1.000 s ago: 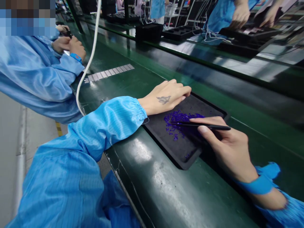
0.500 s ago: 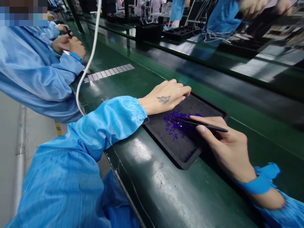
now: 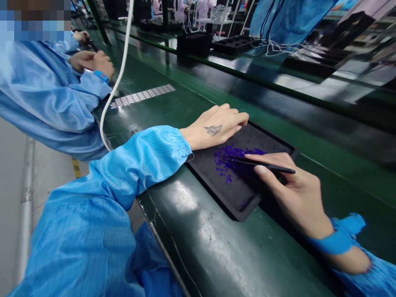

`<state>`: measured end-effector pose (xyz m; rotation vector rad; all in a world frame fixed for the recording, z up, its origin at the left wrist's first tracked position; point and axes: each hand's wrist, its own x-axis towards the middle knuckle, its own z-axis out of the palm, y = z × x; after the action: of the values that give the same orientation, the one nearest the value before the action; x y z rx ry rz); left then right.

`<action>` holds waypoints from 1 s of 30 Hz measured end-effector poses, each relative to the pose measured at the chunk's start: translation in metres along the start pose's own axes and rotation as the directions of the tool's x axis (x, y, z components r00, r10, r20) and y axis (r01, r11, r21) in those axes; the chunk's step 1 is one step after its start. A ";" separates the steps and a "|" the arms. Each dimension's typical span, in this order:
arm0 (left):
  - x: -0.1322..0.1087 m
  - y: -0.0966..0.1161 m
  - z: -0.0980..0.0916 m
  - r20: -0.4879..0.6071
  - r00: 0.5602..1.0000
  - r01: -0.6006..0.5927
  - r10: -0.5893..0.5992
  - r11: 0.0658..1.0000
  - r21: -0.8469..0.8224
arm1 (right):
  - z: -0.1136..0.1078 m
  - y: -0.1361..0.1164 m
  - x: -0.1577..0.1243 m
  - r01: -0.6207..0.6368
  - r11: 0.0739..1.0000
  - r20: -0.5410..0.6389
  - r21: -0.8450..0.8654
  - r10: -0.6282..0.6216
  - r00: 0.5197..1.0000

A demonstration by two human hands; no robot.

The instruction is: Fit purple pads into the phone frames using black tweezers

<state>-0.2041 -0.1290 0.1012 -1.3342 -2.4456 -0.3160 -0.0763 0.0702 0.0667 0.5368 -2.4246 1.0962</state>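
A dark, shallow tray (image 3: 213,181) lies on the green bench, with many tiny purple-blue pieces (image 3: 228,167) scattered in its middle. My right hand (image 3: 298,189) grips black tweezers (image 3: 272,166) between thumb and fingers. Their tips reach left, low among the small pieces; I cannot tell whether they pinch one. Over the tray's far left part is my left hand (image 3: 218,126), back upward, with fingers curled down and closed. What those fingers hold, if anything, is hidden under the hand.
A white cable (image 3: 122,68) hangs down at the left, beside a strip with a grid of small cells (image 3: 145,95). Another person's hands (image 3: 95,64) are at the bench on the left. Black boxes (image 3: 194,44) stand on the line behind.
The tweezers and my right hand have shifted slightly left, their tips moving over the pieces. My left hand stays put. Across the line, a person's hands have left the view.
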 end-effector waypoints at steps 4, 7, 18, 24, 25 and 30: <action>0.000 0.000 -0.001 0.010 1.000 -0.002 0.002 1.000 0.002 | 0.001 0.003 0.002 0.000 1.000 0.039 -0.007 0.001 0.999; 0.001 -0.001 -0.001 0.015 1.000 0.002 -0.002 1.000 0.010 | 0.002 0.004 0.003 -0.002 1.000 0.090 -0.014 0.003 0.996; 0.001 0.000 0.000 0.004 1.000 0.007 -0.007 1.000 0.004 | 0.001 0.004 0.001 -0.002 0.999 -0.005 -0.035 0.002 1.000; 0.000 0.000 -0.002 0.010 1.000 0.003 -0.003 1.000 0.003 | 0.002 0.008 0.001 0.000 0.999 0.012 -0.040 0.001 1.000; 0.000 0.000 -0.002 0.010 1.000 0.003 -0.003 1.000 0.005 | 0.001 0.007 0.001 -0.003 0.999 0.009 -0.042 0.003 1.000; 0.001 0.000 -0.002 0.025 1.000 0.012 -0.012 1.000 0.011 | 0.000 0.006 -0.001 -0.006 0.996 -0.054 -0.086 0.001 0.999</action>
<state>-0.2045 -0.1290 0.1029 -1.3279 -2.4734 -0.2902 -0.0789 0.0737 0.0626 0.4694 -2.4139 0.9901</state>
